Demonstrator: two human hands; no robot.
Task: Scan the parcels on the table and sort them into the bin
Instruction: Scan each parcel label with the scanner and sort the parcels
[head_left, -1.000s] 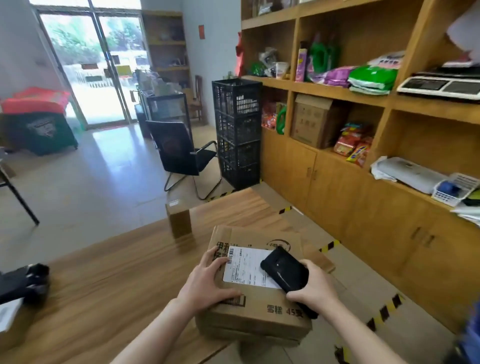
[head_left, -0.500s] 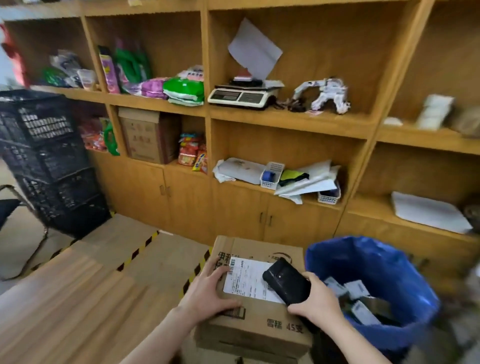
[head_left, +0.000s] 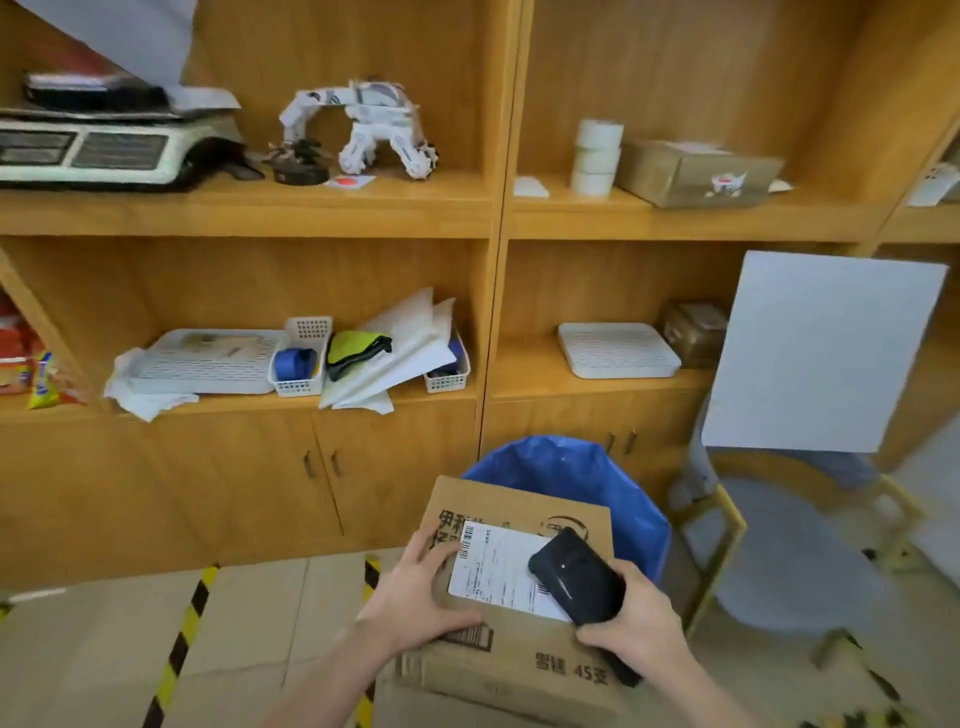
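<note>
— Head view first, and it is the only one we have. Where is our parcel (head_left: 519, 647)?

— In the air at our six o'clock, with floor under it and no table. Our left hand (head_left: 415, 597) grasps its left side, with bent fingers on the top face beside the label (head_left: 493, 566). Our right hand (head_left: 634, 623) is wrapped round the black scanner (head_left: 576, 582) and pins it against the parcel's right near corner.

— And the bin (head_left: 631, 499)?

— It is at twelve to one o'clock from our hands. Its blue liner rises just behind the parcel's far edge, which overlaps the rim from where we look. We cannot see what lies inside.

— How does the parcel lie?

— We judge that its long axis runs from six toward twelve, so a short end points at the bin. Our right hand is the nearer one to the opening.

— So what does the drop call for?

— We think a push forward and slightly rightward, letting go with the left hand last. The scanner makes the right-hand grasp awkward, and the parcel could tip on the rim.
</note>
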